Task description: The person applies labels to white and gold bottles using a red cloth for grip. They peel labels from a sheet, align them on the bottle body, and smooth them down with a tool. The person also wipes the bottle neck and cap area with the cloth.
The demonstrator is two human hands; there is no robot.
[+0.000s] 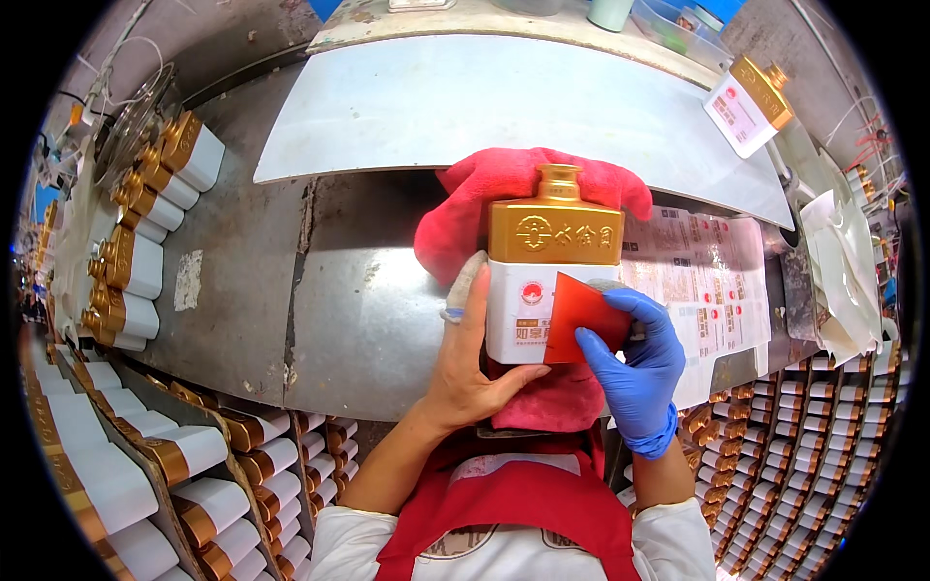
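Note:
A white bottle with a gold shoulder and neck (555, 232) lies on a pink-red cloth (455, 228), its printed front facing up. My left hand (463, 360), bare but for a whitish covering on one finger, grips the bottle's left side, thumb at the bottom edge. My right hand (644, 363), in a blue glove, pinches an orange-red flat card (581, 318) between thumb and fingers. The card lies against the bottle's front and hides the right part of its print.
Printed label sheets (702, 281) lie right of the cloth. Beyond is a pale board (465, 107), with another gold-and-white bottle (748, 105) at its right end. Several such bottles (136, 261) stand at the table's left. Crates of bottles (794, 455) flank me on both sides.

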